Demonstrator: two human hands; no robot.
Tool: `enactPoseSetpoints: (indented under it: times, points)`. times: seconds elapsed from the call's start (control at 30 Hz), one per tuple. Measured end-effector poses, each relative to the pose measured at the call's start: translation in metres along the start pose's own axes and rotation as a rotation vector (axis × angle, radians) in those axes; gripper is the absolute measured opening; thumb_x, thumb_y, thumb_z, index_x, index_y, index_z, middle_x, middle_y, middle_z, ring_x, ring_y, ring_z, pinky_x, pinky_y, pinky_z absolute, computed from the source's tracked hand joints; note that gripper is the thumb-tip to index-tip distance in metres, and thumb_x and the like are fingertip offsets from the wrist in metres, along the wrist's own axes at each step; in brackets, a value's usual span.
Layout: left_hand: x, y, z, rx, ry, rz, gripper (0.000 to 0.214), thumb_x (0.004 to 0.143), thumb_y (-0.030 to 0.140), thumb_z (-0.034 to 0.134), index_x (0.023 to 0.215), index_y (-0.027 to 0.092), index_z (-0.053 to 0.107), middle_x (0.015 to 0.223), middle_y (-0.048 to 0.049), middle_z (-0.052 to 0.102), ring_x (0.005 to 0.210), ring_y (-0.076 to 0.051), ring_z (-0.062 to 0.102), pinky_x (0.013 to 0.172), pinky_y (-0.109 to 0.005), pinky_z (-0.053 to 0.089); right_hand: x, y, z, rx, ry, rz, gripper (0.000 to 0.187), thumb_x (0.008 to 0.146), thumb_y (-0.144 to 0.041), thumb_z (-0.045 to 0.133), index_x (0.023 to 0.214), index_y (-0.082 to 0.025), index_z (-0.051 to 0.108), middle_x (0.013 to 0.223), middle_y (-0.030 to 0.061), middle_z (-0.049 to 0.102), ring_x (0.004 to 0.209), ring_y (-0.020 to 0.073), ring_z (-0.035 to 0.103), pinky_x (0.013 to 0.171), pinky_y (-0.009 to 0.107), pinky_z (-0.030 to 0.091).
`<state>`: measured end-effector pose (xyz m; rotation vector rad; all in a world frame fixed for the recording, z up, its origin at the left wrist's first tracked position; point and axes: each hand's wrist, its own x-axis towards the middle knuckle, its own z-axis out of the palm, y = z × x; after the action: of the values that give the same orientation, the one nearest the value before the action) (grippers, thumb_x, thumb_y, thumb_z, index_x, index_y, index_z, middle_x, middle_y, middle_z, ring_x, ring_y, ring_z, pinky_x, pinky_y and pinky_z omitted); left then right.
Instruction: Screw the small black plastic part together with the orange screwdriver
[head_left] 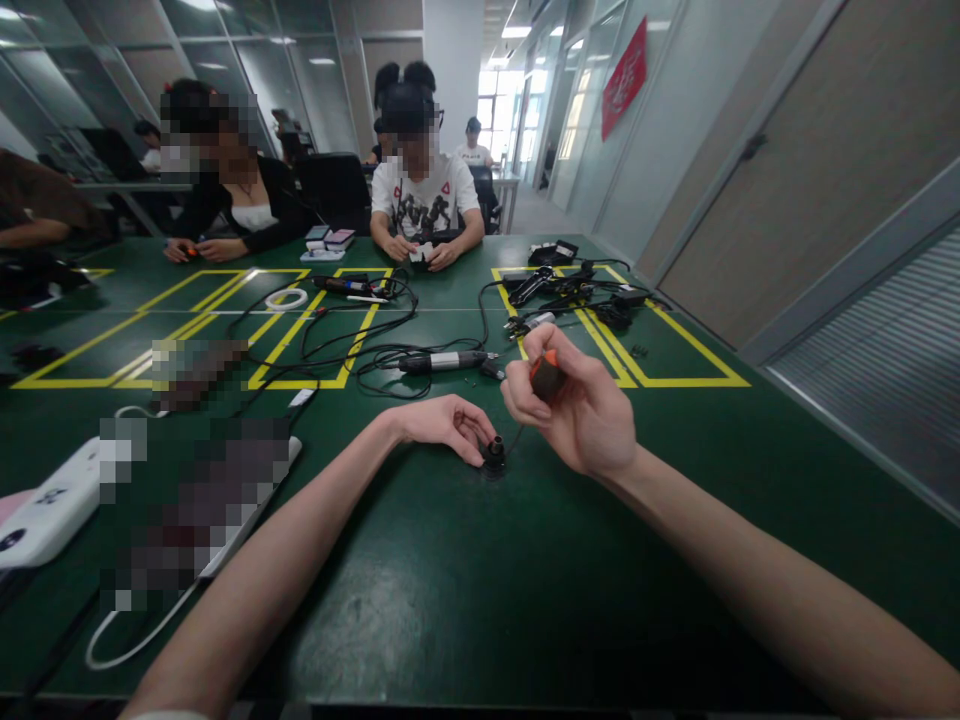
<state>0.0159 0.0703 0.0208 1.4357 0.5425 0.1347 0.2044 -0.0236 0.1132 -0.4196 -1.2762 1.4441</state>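
My right hand (574,405) is closed round a small screwdriver with a black and orange handle (545,375), held upright with its thin shaft angled down towards a small black cylindrical part (494,452) on the green table (465,590). My left hand (442,425) rests on the table with its fingers curled, fingertips pinching that black part to steady it. Both forearms reach in from the bottom of the view.
An electric screwdriver (442,361) lies among black cables (360,340) just beyond my hands. More tools and black parts (570,290) sit in a yellow-taped box at the right. A white device (52,510) lies at the left. Two people sit across the table (424,200).
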Motion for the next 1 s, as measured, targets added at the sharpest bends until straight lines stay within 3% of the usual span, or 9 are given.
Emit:
enactPoseSetpoints:
  times: [0.2,0.3,0.43,0.67,0.83,1.0]
  points:
    - [0.0025,0.0012,0.0021,0.017,-0.022,-0.015,0.057,0.055,0.029,0.103,0.106,0.017,0.079,0.088,-0.0034,0.081,0.073,-0.013,0.074,0.073,-0.023,0.057,0.0020,-0.0048,0.0013,-0.032,-0.032,-0.018,0.041,0.096,-0.049,0.062,0.068,-0.022,0.050,0.062,-0.0036,0.043,0.052,0.0115,0.034,0.048,0.026,0.031]
    - [0.0042,0.0010,0.0043,0.020,-0.003,0.007,0.059,0.052,0.027,0.103,0.105,0.017,0.078,0.098,-0.0035,0.082,0.074,-0.011,0.074,0.073,-0.023,0.057,0.0001,-0.0033,0.0029,-0.011,-0.036,0.004,0.040,0.096,-0.052,0.062,0.072,-0.023,0.051,0.059,-0.0056,0.037,0.050,0.0114,0.029,0.047,0.026,0.027]
    - [0.0034,0.0004,0.0055,0.035,0.033,-0.005,0.055,0.052,0.029,0.104,0.097,0.015,0.077,0.088,-0.0023,0.081,0.074,-0.012,0.073,0.075,-0.024,0.057,-0.0024,-0.0003,0.0036,0.024,-0.036,-0.006,0.034,0.093,-0.053,0.066,0.082,-0.025,0.049,0.056,-0.0086,0.037,0.048,0.0105,0.025,0.047,0.024,0.025]
    - [0.0032,-0.0029,0.0057,0.021,0.060,-0.019,0.050,0.050,0.036,0.104,0.084,0.014,0.075,0.082,-0.0028,0.081,0.074,-0.013,0.074,0.076,-0.025,0.057,0.0009,-0.0049,0.0010,-0.018,-0.056,-0.037,0.032,0.097,-0.046,0.064,0.077,-0.022,0.053,0.062,-0.0039,0.049,0.052,0.0114,0.038,0.050,0.026,0.031]
    - [0.0044,-0.0038,0.0081,0.016,0.043,-0.015,0.049,0.048,0.037,0.104,0.079,0.015,0.075,0.078,-0.0010,0.080,0.070,-0.011,0.072,0.074,-0.023,0.056,0.0004,-0.0056,0.0021,0.016,-0.052,-0.006,0.036,0.098,-0.045,0.063,0.072,-0.021,0.055,0.059,-0.0053,0.040,0.050,0.0096,0.029,0.048,0.024,0.025]
    - [0.0046,-0.0021,0.0071,0.004,0.020,-0.006,0.046,0.049,0.035,0.104,0.079,0.015,0.075,0.081,-0.0004,0.080,0.073,-0.011,0.073,0.077,-0.025,0.058,-0.0032,-0.0032,0.0011,0.050,-0.072,0.000,0.031,0.097,-0.049,0.062,0.083,-0.024,0.051,0.056,-0.0091,0.037,0.047,0.0092,0.021,0.045,0.022,0.022]
